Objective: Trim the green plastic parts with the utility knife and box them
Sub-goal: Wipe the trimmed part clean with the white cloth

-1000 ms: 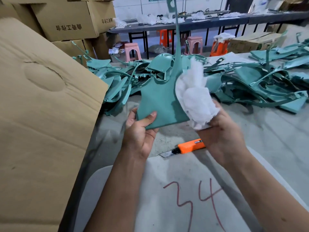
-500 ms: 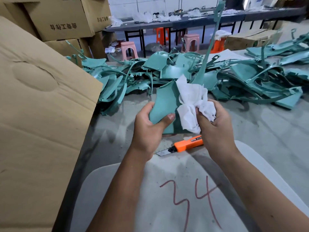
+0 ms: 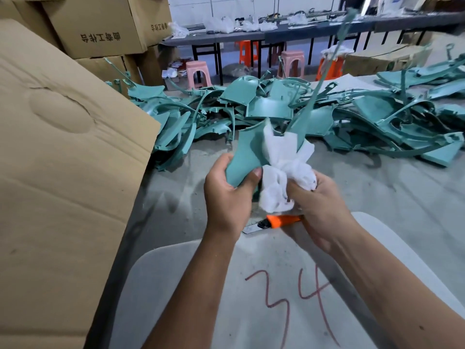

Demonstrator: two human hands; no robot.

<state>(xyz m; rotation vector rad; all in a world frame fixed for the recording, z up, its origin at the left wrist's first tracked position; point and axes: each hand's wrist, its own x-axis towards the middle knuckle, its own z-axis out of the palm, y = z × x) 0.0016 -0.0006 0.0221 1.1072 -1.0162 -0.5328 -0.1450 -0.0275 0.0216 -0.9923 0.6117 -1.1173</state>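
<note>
1. Green plastic part [image 3: 242, 157] is held up above the grey table [image 3: 377, 197], in front of the person, between both hands.
2. Left hand [image 3: 227, 195] grips the part's lower left edge: thumb curled over the front face, fingers wrapped behind.
3. Right hand [image 3: 320, 205] is clenched on a white cloth [image 3: 284, 172], fingers curled tight round it; the cloth is bunched against the right side of the held part.
4. A long thin green stem [image 3: 327, 69] rises from the held part, tilted up and to the right; its top end is blurred.
5. Utility knife [image 3: 279, 221] with an orange body lies on the table just below the held part, partly hidden by the right hand; its blade end points left.
6. Pile of green parts [image 3: 264, 107] lies on the table behind the held part and spreads far to its right.
7. Cardboard flap [image 3: 63, 172] slopes up left of the held part, apart from it.
8. Stacked cardboard boxes [image 3: 100, 26] stand behind and left of the held part, with printed characters on the sides.
9. White board [image 3: 226, 298] lies below the held part, under both forearms, with "34" in red marker.
10. Pink stools [image 3: 198, 74] and orange stools [image 3: 247, 51] stand well behind the held part, near a dark bench [image 3: 289, 34] strewn with white bags.
</note>
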